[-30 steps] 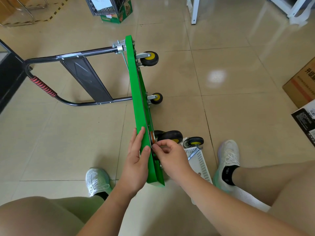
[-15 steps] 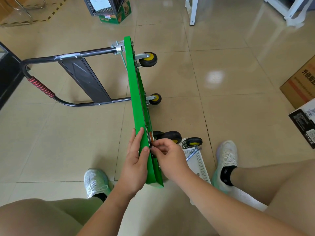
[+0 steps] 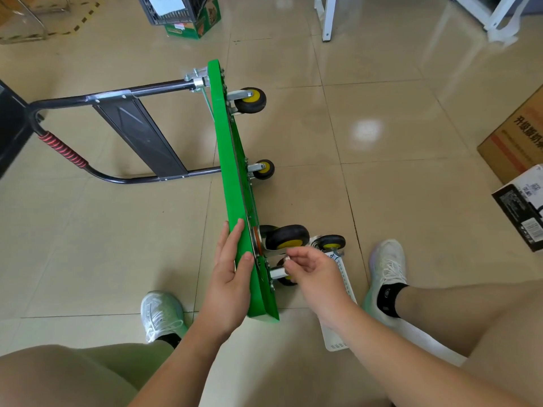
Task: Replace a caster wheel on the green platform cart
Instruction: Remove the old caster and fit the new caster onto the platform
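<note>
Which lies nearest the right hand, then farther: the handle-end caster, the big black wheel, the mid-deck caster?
1. Big black wheel, just above the right hand.
2. Mid-deck caster, halfway along the green cart.
3. Handle-end caster, far end.

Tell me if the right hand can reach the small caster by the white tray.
Probably yes: the right hand is close beside the small caster, nothing between, though it pinches a small part.

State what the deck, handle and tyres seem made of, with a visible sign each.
Deck: likely painted sheet metal; glossy green, thin edge.
Handle: seemingly dark-coated metal tube; slight sheen.
Tyres: probably rubber; matt black, rounded, on yellow hubs.
</note>
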The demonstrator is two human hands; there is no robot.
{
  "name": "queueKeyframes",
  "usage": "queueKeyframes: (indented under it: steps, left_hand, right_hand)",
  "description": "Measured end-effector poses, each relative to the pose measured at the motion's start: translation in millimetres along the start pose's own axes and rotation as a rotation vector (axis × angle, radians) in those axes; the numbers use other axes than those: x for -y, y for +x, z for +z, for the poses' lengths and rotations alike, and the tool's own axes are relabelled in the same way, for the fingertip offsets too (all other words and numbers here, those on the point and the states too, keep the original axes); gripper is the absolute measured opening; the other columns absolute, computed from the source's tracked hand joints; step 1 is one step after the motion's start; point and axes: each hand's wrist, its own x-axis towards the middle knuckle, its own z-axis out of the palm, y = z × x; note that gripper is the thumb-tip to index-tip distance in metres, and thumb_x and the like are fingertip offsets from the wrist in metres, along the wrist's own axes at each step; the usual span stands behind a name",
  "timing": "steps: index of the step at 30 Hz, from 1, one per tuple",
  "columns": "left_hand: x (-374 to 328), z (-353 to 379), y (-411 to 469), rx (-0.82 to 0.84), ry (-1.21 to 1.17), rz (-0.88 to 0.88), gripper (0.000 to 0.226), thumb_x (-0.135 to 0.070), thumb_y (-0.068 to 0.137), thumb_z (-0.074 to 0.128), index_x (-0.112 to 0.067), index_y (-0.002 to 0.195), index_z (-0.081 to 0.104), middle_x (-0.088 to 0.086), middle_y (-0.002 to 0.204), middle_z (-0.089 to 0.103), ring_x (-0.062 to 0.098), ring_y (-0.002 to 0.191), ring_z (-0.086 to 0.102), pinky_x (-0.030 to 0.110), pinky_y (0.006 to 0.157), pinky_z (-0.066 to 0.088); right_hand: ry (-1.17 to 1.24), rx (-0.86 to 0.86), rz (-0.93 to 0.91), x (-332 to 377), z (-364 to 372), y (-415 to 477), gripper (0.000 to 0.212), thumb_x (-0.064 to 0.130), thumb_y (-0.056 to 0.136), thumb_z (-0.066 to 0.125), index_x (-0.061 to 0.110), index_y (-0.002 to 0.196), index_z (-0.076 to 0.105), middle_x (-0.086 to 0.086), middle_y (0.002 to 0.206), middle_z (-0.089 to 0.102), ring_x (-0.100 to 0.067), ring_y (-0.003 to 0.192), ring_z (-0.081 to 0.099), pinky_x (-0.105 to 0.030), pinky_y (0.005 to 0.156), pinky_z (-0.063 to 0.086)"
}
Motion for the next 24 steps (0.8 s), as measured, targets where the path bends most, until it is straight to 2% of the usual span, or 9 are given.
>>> queueKeyframes:
  steps: [2, 6, 10, 13, 15, 18, 21, 22, 24]
  left_hand:
    - [-0.3, 2.1, 0.6, -0.007, 0.008, -0.008, 0.058, -0.012, 0.110, 0.045, -0.057, 0.143, 0.032, -0.024, 0.166, 0.014, -0.028, 0.143, 0.010, -0.006, 0.107, 0.012]
    - [0.1, 4.6, 0.3, -0.025, 0.028, -0.020, 0.058, -0.011, 0.110, 0.044, -0.054, 0.146, 0.033, -0.028, 0.160, 0.019, -0.026, 0.144, 0.013, 0.005, 0.116, 0.013]
    - [2.6, 4.3, 0.4, -0.052, 0.058, -0.015, 0.058, -0.009, 0.108, 0.044, -0.052, 0.146, 0.034, -0.026, 0.159, 0.021, -0.033, 0.137, 0.014, -0.008, 0.106, 0.012]
    - [3.2, 4.8, 1.1, -0.048, 0.054, -0.005, 0.056, -0.011, 0.109, 0.045, -0.052, 0.144, 0.033, -0.027, 0.159, 0.022, -0.021, 0.147, 0.012, -0.006, 0.108, 0.012]
    - [2.0, 4.9, 1.9, -0.053, 0.048, 0.006, 0.050, -0.025, 0.105, 0.045, -0.054, 0.144, 0.033, -0.027, 0.159, 0.023, -0.014, 0.151, 0.013, -0.004, 0.111, 0.012]
    - [-0.5, 3.5, 2.2, -0.058, 0.043, 0.003, 0.054, -0.031, 0.095, 0.041, -0.053, 0.144, 0.034, -0.018, 0.165, 0.022, -0.015, 0.151, 0.012, -0.004, 0.111, 0.013]
    - [-3.2, 0.7, 2.5, -0.040, 0.045, -0.004, 0.055, -0.032, 0.095, 0.041, -0.053, 0.145, 0.033, -0.015, 0.167, 0.019, -0.024, 0.146, 0.011, -0.007, 0.107, 0.012]
    - [-3.3, -0.2, 2.9, -0.033, 0.057, 0.000, 0.055, -0.032, 0.095, 0.041, -0.052, 0.145, 0.033, -0.014, 0.167, 0.019, -0.025, 0.145, 0.011, -0.007, 0.107, 0.012]
    - [-2.8, -2.7, 3.8, -0.018, 0.072, -0.005, 0.055, -0.033, 0.095, 0.042, -0.053, 0.146, 0.034, -0.013, 0.168, 0.021, -0.024, 0.145, 0.011, -0.007, 0.107, 0.012]
  right_hand:
    - [-0.030, -0.065, 0.080, -19.7, -18.4, 5.0, 0.021, 0.012, 0.090, 0.072, 0.032, 0.097, 0.071, 0.005, 0.095, 0.075, -0.013, 0.094, 0.071, -0.035, 0.088, 0.057]
    - [-0.104, -0.188, 0.288, -68.7, -47.6, 20.0, 0.013, 0.015, 0.087, 0.074, 0.026, 0.091, 0.069, 0.002, 0.093, 0.075, -0.018, 0.087, 0.070, -0.042, 0.087, 0.058]
    - [-0.175, -0.238, 0.472, -126.2, -61.5, 37.4, 0.008, 0.019, 0.086, 0.073, 0.018, 0.092, 0.068, -0.006, 0.088, 0.073, -0.022, 0.073, 0.068, -0.043, 0.081, 0.059]
    - [-0.287, -0.231, 0.516, -185.4, -72.0, 57.9, 0.013, 0.029, 0.077, 0.075, 0.023, 0.085, 0.069, -0.005, 0.094, 0.074, -0.030, 0.087, 0.072, -0.049, 0.083, 0.060]
    - [-0.342, -0.224, 0.530, -212.9, -78.7, 70.7, 0.020, 0.029, 0.074, 0.073, 0.021, 0.091, 0.070, -0.003, 0.102, 0.074, -0.032, 0.093, 0.072, -0.049, 0.083, 0.060]
    - [-0.418, -0.176, 0.545, -176.2, -74.9, 62.0, 0.027, 0.026, 0.081, 0.073, 0.018, 0.107, 0.069, 0.000, 0.116, 0.069, -0.031, 0.099, 0.070, -0.043, 0.086, 0.060]
    - [-0.403, -0.113, 0.535, -130.3, -68.9, 60.5, 0.025, 0.020, 0.086, 0.070, 0.022, 0.111, 0.066, -0.004, 0.118, 0.067, -0.029, 0.098, 0.068, -0.038, 0.074, 0.059]
    - [-0.354, -0.094, 0.492, -110.1, -65.7, 61.1, 0.026, 0.013, 0.088, 0.067, 0.027, 0.109, 0.065, -0.002, 0.117, 0.067, -0.025, 0.096, 0.067, -0.036, 0.070, 0.058]
    - [-0.284, -0.039, 0.295, -66.0, -60.2, 61.6, 0.044, -0.003, 0.086, 0.056, 0.034, 0.110, 0.061, 0.005, 0.117, 0.066, -0.015, 0.099, 0.064, -0.029, 0.072, 0.053]
